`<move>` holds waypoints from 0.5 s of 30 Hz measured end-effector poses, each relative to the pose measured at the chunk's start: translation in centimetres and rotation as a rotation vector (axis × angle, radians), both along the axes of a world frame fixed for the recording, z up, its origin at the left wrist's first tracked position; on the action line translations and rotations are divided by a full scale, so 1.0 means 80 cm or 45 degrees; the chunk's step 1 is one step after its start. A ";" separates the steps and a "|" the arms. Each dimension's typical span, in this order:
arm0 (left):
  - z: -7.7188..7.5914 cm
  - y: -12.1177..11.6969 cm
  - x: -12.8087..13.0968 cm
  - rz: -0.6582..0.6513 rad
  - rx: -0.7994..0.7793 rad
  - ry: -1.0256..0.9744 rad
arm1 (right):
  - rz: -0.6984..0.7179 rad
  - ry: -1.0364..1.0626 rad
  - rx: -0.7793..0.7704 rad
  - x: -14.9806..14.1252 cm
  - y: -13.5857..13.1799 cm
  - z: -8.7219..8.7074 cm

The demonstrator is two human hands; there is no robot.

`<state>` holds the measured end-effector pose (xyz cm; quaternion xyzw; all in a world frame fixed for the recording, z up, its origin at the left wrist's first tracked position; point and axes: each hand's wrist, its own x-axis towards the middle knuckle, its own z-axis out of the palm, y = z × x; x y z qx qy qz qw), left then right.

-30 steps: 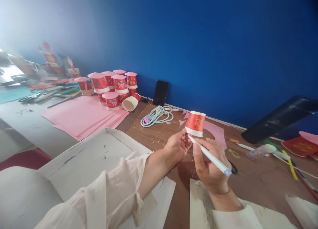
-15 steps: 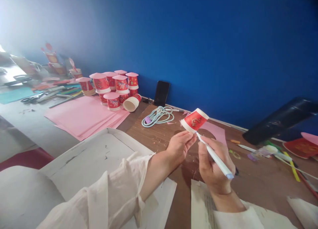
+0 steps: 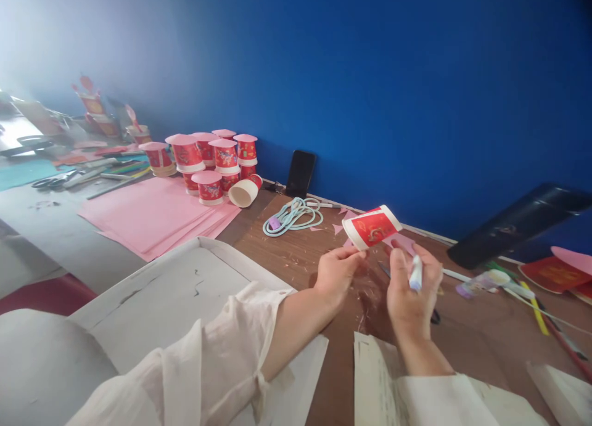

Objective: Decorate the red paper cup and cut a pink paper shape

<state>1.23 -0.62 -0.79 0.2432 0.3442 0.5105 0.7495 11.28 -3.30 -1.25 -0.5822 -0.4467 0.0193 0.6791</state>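
Note:
My left hand (image 3: pixel 340 275) pinches the rim of a small red paper cup (image 3: pixel 374 229) with a gold design and white edges. The cup is tilted over, its base toward the upper right. A white pen (image 3: pixel 415 273) with a pale blue end sits between the fingers of my right hand (image 3: pixel 411 296), just right of the cup. That pen points back toward me, and its tip is hidden. Small pink paper scraps (image 3: pixel 340 225) lie on the brown table (image 3: pixel 296 253) behind my left hand.
Several red cups (image 3: pixel 187 151) with pink tops stand stacked at the left, beside pink sheets (image 3: pixel 152 213). A coiled light-blue cord (image 3: pixel 296 216) lies before a phone (image 3: pixel 300 173) against the blue wall. A black cylinder (image 3: pixel 518 222) leans at the right. A white tray (image 3: pixel 171 290) is at the left front.
My right hand has drawn the pen away from the cup's rim and turned it, so its end now faces me. The cup has shifted slightly right and tilted further over.

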 end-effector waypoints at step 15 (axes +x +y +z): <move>0.018 -0.007 -0.010 -0.420 -0.296 -0.549 | 0.328 0.607 -0.015 0.020 0.010 -0.012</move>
